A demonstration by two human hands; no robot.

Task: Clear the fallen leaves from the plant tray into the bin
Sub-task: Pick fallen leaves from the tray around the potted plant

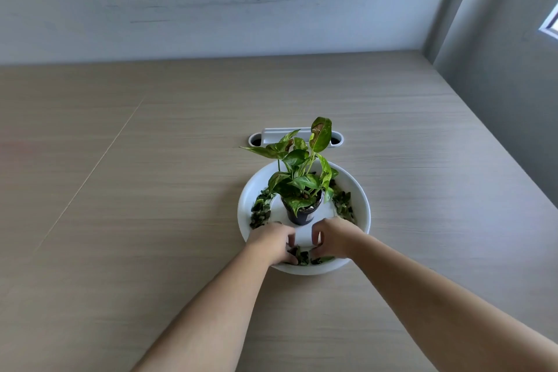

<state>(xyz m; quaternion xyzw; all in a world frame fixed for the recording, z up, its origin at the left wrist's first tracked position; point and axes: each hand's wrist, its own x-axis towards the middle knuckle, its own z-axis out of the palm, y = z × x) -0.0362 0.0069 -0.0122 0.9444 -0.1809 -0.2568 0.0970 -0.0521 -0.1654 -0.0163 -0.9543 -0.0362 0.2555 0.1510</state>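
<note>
A round white plant tray lies on the wooden table with a small potted plant in a black pot at its middle. Dark fallen leaves lie along the tray's left side, along its right side and at the near rim. My left hand and my right hand are both inside the tray's near part, fingers curled down onto the near leaves, which lie bunched between them. No bin is in view.
Behind the tray, a white oval cable port with a raised cover is set into the table. A pale wall runs along the table's far edge, and a grey wall stands close on the right.
</note>
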